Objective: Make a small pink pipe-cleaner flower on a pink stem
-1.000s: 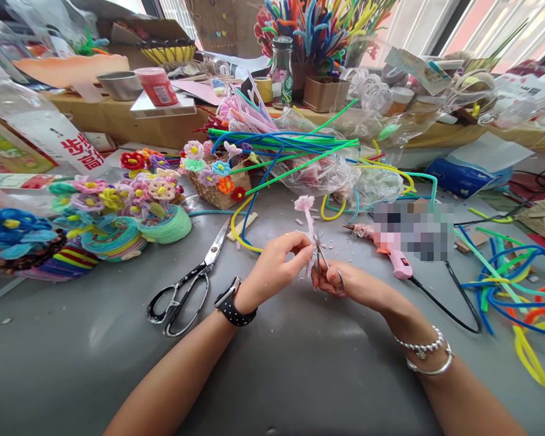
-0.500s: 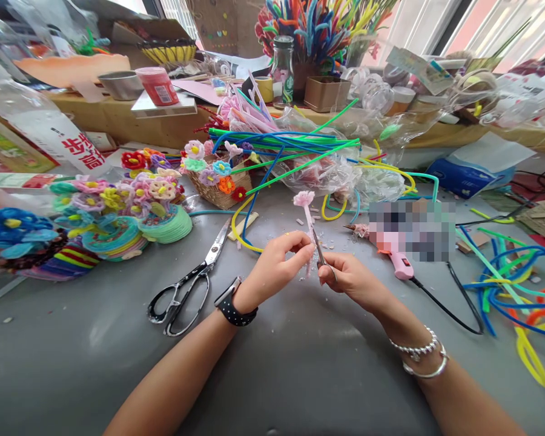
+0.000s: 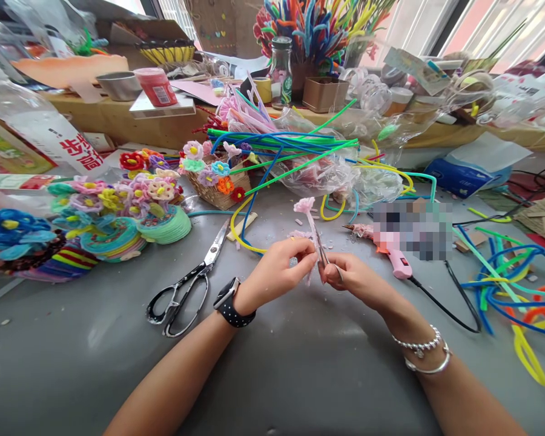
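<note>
A pale pink pipe-cleaner flower (image 3: 304, 206) stands up from between the fingers of my left hand (image 3: 290, 261), which pinches its stem. My right hand (image 3: 347, 272) is closed round the handles of small scissors (image 3: 320, 251). Their slim metal blades point up and away, close alongside the flower's stem. Just beyond my left fingers lie pink scraps (image 3: 300, 234). Large black-handled scissors (image 3: 181, 290) rest on the grey table (image 3: 272, 363) to the left of my left hand.
A pink glue gun (image 3: 399, 263) with a black cord lies to the right, partly blurred out. Further right are tangled pipe cleaners (image 3: 518, 284). Pots of pipe-cleaner flowers (image 3: 163, 224) stand at the left. Behind my hands lies a plastic-wrapped bundle of pipe cleaners (image 3: 300, 145).
The flower has dipped slightly and its stem leans more. My right hand with the small scissors has shifted slightly, and its blades now cross lower beside the stem.
</note>
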The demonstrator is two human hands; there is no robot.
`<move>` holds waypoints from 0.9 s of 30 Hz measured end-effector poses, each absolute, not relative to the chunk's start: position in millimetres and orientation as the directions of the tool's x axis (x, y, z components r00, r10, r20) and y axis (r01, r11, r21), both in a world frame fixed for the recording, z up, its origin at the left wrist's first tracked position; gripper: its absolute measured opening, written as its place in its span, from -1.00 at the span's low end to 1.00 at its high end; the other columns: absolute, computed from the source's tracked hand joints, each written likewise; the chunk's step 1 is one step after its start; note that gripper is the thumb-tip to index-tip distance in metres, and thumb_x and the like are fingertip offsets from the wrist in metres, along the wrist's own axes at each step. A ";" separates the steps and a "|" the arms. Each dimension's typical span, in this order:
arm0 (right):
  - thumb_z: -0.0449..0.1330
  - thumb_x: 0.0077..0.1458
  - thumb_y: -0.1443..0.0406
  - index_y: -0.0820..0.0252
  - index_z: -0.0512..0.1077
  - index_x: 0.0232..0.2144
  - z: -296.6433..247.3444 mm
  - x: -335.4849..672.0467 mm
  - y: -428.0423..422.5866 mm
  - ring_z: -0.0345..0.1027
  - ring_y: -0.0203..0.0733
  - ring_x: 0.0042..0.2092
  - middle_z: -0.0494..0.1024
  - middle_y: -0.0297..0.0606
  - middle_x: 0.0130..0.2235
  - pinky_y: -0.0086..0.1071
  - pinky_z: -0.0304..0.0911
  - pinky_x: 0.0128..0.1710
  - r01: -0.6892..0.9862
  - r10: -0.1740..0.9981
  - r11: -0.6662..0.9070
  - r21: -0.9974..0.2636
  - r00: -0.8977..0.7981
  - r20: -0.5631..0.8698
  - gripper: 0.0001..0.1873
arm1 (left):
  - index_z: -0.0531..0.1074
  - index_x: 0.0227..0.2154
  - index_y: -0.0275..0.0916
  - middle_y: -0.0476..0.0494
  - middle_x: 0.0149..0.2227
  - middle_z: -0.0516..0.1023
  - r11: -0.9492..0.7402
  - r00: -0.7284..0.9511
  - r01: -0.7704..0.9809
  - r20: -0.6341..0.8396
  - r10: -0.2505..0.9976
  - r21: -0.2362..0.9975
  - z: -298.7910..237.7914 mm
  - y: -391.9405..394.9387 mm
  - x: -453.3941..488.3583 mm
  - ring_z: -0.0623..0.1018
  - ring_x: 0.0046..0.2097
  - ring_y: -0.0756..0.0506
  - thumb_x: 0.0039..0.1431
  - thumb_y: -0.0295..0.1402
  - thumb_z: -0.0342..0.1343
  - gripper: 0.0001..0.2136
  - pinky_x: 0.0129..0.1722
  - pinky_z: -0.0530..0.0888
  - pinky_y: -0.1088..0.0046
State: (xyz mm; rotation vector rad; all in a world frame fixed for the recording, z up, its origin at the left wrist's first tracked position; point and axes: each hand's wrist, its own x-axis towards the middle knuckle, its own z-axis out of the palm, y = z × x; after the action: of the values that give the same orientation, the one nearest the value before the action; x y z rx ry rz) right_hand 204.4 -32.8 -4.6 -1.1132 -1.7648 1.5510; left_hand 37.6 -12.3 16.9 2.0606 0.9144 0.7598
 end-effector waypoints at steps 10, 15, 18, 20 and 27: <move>-0.01 -0.16 -0.19 0.22 0.14 -0.65 -2.9 196.2 -31.9 -0.12 -0.41 -0.57 0.07 -0.44 -0.62 -0.48 -0.16 -0.60 0.307 0.912 0.027 -0.951 -0.397 -0.102 -0.43 | 0.19 -0.59 -0.26 0.05 -0.55 0.25 -0.421 0.503 0.367 0.204 0.840 0.830 16.5 -11.5 38.1 0.25 -0.46 0.06 0.07 -0.41 -0.10 -0.84 -0.44 0.22 0.55; -0.02 -0.11 -0.16 0.22 0.13 -0.66 -1.9 192.6 -33.4 -0.05 -0.38 -0.54 0.12 -0.42 -0.61 -0.47 -0.10 -0.55 0.411 0.920 0.068 -0.909 -0.379 -0.102 -0.45 | 0.15 -0.61 -0.26 0.06 -0.57 0.21 -0.374 0.446 0.378 0.188 0.875 0.847 16.4 -11.9 38.7 0.22 -0.49 0.06 0.10 -0.32 -0.11 -0.78 -0.47 0.20 0.54; -0.08 -0.10 -0.19 0.23 0.15 -0.63 -3.8 192.8 -33.7 -0.08 -0.39 -0.54 0.10 -0.42 -0.60 -0.48 -0.11 -0.57 0.362 0.882 0.049 -0.931 -0.453 -0.130 -0.42 | 0.18 -0.60 -0.26 0.05 -0.58 0.23 -0.385 0.459 0.381 0.189 0.868 0.840 16.6 -11.3 37.2 0.24 -0.48 0.05 0.13 -0.31 -0.14 -0.77 -0.46 0.20 0.54; -0.15 -0.12 -0.22 0.22 0.15 -0.59 -5.9 193.8 -33.8 -0.09 -0.39 -0.53 0.07 -0.42 -0.57 -0.48 -0.09 -0.58 0.296 0.835 0.044 -0.954 -0.535 -0.127 -0.39 | 0.19 -0.60 -0.26 0.05 -0.57 0.24 -0.405 0.482 0.370 0.200 0.853 0.836 16.7 -11.1 36.4 0.25 -0.48 0.05 0.13 -0.33 -0.14 -0.77 -0.45 0.21 0.54; -0.22 -0.12 -0.24 0.20 0.11 -0.51 -11.4 201.8 -32.3 -0.18 -0.41 -0.55 -0.01 -0.46 -0.57 -0.51 -0.15 -0.62 0.149 0.766 0.022 -0.989 -0.638 -0.079 -0.39 | 0.20 -0.59 -0.27 0.06 -0.58 0.30 -0.440 0.535 0.321 0.223 0.815 0.839 17.3 -13.2 38.5 0.26 -0.49 0.07 0.12 -0.36 -0.10 -0.80 -0.45 0.20 0.57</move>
State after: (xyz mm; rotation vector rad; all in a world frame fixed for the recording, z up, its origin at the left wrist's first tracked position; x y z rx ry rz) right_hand 201.8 -32.3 -11.4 -0.9299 -1.8182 1.6576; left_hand 38.5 -13.2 17.3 2.0007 0.9194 0.8128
